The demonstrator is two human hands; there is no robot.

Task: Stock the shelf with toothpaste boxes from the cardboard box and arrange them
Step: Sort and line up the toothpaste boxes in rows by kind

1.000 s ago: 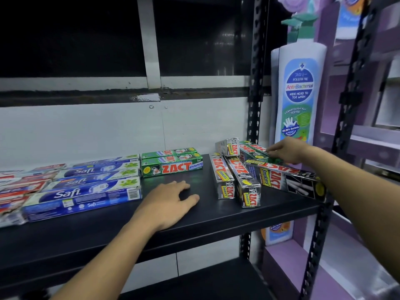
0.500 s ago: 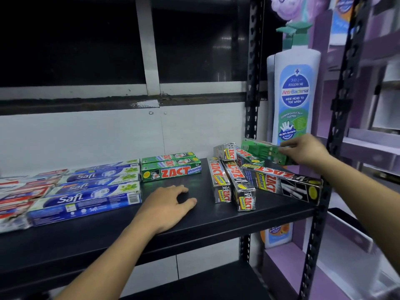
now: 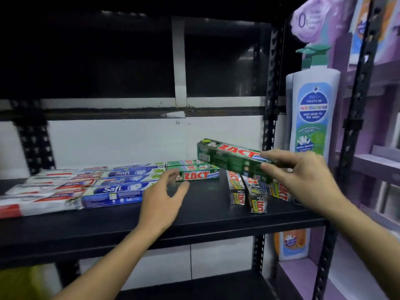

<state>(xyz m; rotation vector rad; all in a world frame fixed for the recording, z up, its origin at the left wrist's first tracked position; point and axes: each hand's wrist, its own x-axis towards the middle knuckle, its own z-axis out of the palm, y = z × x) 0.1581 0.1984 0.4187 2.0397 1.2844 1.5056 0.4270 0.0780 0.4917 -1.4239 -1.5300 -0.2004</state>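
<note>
Several boxes (image 3: 116, 188) lay arranged left of open, empty left hand (image 3: 161, 200); right hand (image 3: 303, 178) pinched green box (image 3: 225, 156), not yet placed.

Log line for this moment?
right hand: holds green Zact box above shelf | left hand: open, empty | green Zact stack: on shelf

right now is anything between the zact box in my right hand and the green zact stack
Nothing visible. The held green Zact box hangs above the right end of the green stack, gap clear; the left hand hovers open by its left front.
</note>
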